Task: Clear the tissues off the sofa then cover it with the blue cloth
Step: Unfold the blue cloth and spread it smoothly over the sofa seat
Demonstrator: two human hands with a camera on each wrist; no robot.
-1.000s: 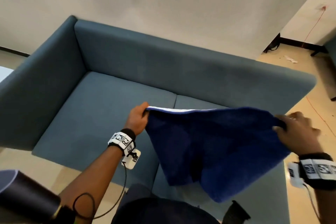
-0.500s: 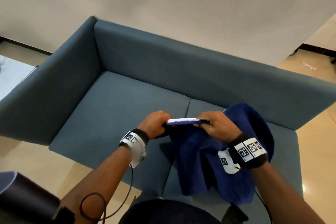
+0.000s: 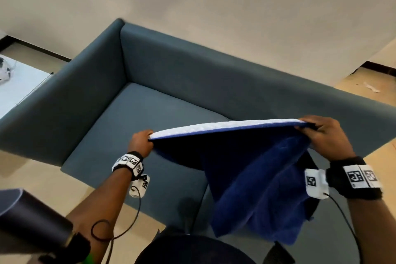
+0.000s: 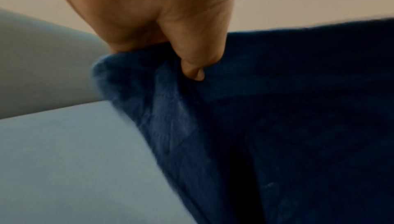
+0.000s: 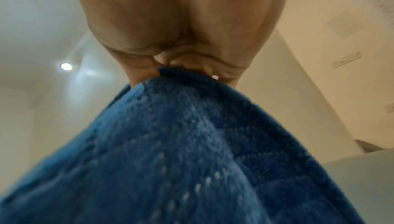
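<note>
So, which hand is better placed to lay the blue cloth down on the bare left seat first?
Left, probably. The left hand grips the cloth's corner directly above the bare left seat of the sofa. The right hand holds the other corner over the right seat.

One grey-blue fabric sofa point(image 3: 162, 83) with two seat cushions. One dark blue plush cloth with a white underside point(image 3: 252, 173). Two bare hands: left hand point(image 3: 140, 143), right hand point(image 3: 323, 135). Two black wristbands with white marker tags, one per wrist. One white paper scrap point(image 3: 371, 88) on far right floor.
</note>
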